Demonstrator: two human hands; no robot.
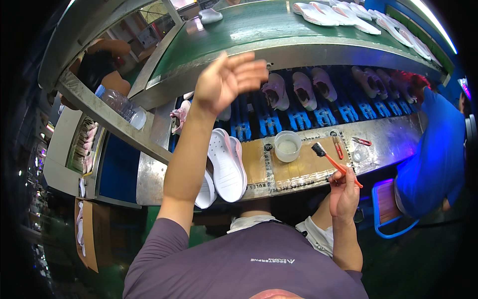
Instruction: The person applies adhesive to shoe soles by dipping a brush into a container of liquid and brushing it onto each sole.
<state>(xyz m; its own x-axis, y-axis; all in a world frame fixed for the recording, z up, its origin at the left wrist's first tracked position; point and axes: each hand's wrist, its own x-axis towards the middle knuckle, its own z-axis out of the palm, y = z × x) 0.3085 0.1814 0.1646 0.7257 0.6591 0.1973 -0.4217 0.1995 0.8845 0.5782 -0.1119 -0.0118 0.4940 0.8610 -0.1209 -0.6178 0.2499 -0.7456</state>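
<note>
My left hand (226,82) is raised in front of the upper belt's metal edge, its fingers spread and nothing in it. Between the thumb and fingers of my right hand (343,193) is a brush (328,158) with an orange handle and dark bristles, pointing up and left over the bench. White shoe soles with pinkish edges (225,164) lie on the bench beside my left forearm, which hides part of them. A clear plastic cup (287,146) with whitish contents stands between the soles and the brush.
Red-handled snips (361,142) lie on the metal bench (398,130). Pink shoe uppers (304,91) sit on blue racks behind it. Above, a green belt (249,27) carries white soles (343,17). A plastic bottle (122,105) stands left. A person in blue (433,154) works at right.
</note>
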